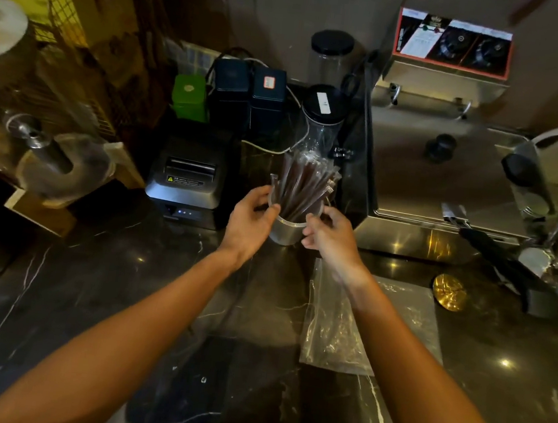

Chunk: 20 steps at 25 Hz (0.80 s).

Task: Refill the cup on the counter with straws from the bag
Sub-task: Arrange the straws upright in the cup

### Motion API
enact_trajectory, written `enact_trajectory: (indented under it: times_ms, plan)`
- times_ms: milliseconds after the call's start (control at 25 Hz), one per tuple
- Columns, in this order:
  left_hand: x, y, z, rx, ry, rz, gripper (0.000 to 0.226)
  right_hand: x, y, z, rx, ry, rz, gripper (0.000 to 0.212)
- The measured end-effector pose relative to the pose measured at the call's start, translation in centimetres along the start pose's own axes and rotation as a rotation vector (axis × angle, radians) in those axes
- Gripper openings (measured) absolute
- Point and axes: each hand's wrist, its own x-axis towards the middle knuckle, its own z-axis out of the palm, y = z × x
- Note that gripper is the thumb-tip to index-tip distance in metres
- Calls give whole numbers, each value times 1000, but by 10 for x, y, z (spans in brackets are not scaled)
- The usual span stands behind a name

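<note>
A clear plastic cup (286, 231) stands on the dark marble counter (125, 281), packed with several brown wrapped straws (302, 186) that fan out above its rim. My left hand (252, 222) curls against the cup's left side, thumb near the rim. On the right side my right hand (330, 232) has its fingers bent and touching the rim. Whether either hand pinches a straw is unclear. A clear plastic bag (338, 324) lies flat on the counter under my right forearm and looks empty.
A black receipt printer (189, 181) sits left of the cup. Behind it stand a green tin (189, 96), dark tins (248, 94) and black-lidded jars (322, 112). A steel fryer (440, 173) fills the right, with tongs (494, 247), utensils and a gold disc (449, 292).
</note>
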Motion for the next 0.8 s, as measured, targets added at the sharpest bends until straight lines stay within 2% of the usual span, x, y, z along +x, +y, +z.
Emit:
enact_trajectory:
  times_ms: [120,520,680,800]
  plan:
    - [-5,-2,0,27,36,-6,41,-3,-5,0,3,14,-7,18]
    - [-64,-19,-10,69,14,-29,35,-50,24,-18,-142,-68,-3,19]
    - [-69,-21,-15,233,37,40,33,-60,30,-21,-160,-91,7,22]
    - [-66,-14,-16,449,41,108,45,-62,24,-23,-242,-59,-109,27]
